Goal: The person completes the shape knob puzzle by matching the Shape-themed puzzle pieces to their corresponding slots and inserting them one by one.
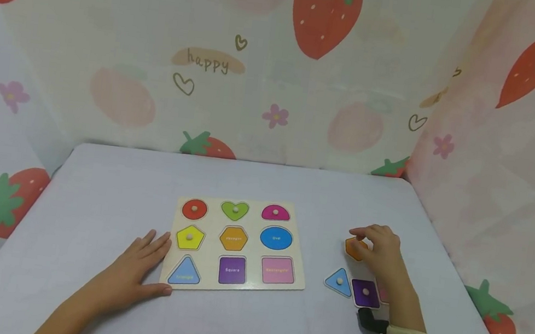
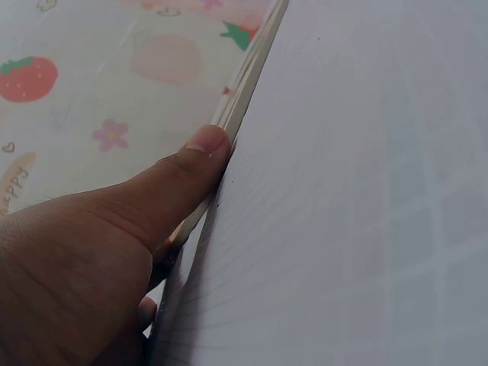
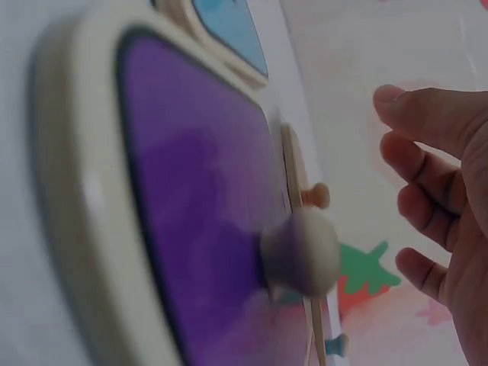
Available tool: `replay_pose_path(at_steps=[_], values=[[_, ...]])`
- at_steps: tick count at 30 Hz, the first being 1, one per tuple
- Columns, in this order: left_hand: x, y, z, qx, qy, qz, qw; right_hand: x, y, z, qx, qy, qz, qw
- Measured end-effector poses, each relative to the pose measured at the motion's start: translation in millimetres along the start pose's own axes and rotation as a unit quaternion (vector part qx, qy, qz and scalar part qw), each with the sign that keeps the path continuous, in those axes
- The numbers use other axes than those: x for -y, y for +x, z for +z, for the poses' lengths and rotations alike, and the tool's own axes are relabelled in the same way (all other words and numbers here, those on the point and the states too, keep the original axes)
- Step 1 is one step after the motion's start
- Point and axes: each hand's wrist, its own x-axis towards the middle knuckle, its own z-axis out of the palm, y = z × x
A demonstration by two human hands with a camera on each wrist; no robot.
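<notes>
My left hand (image 1: 134,265) lies flat at the left side of a wooden shape puzzle board (image 1: 248,264). Its fingers rest along the left edge, and in the left wrist view the thumb (image 2: 187,164) touches the board's edge. Over an orange hexagon piece (image 1: 353,248) hovers my right hand (image 1: 380,251), thumb and fingers loosely bent. The right wrist view shows that hand (image 3: 457,191) holding nothing, apart from the knobs. Nearest that camera is a purple square piece (image 3: 198,175) with a round knob (image 3: 305,252); a blue triangle piece (image 3: 229,30) lies beyond it.
Knobbed red circle (image 1: 188,212), green heart (image 1: 229,207), magenta half-circle (image 1: 284,214) and yellow pentagon (image 1: 182,242) sit in the board. Its other places show printed shapes. Right of it lie the triangle (image 1: 333,285), square (image 1: 358,298) and a partly hidden pink piece (image 1: 384,295).
</notes>
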Motion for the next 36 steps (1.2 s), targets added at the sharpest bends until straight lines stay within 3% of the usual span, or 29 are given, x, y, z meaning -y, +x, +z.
replay_pose_path(at_steps=[6, 16, 36], values=[[-1.3, 0.7, -1.3, -0.005, -0.004, 0.008, 0.9999, -14.7, -1.7, -3.4, 0.052, -0.013, 0.046, 0.997], [0.0, 2.4, -0.8, 0.005, -0.004, 0.004, 1.0, -21.4, -4.4, -1.5, 0.09, -0.017, 0.081, 0.993], [1.7, 3.2, 1.9, 0.007, -0.002, 0.005, 1.0, -26.2, -3.3, 6.6, 0.09, -0.049, 0.136, 0.985]])
